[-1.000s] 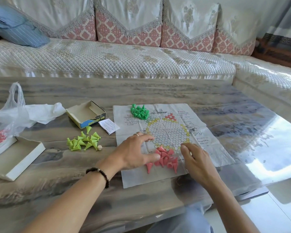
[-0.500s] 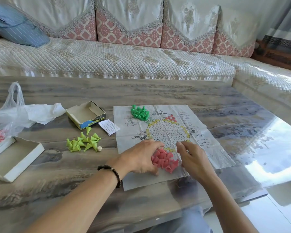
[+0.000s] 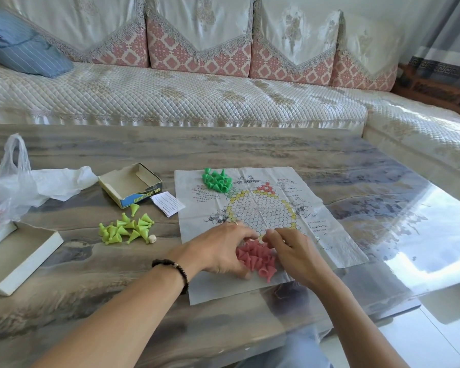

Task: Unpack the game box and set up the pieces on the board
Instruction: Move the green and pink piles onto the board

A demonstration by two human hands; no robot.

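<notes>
Pink plastic cone pieces (image 3: 258, 257), scattered a second ago, now sit bunched on the near edge of the creased paper board (image 3: 316, 208); left hand (image 3: 223, 251) and right hand (image 3: 295, 253) cup them with curled fingers, ready for placing.

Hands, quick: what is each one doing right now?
Left hand: fingers curled against the red pieces, cupping the pile.
Right hand: fingers curled at the pile's other side; an actual pinch cannot be told.

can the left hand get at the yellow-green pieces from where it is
Probably yes: the yellow-green pieces lie loose on the table beside the left hand, with nothing between them, though it currently cups the red pieces.
</notes>
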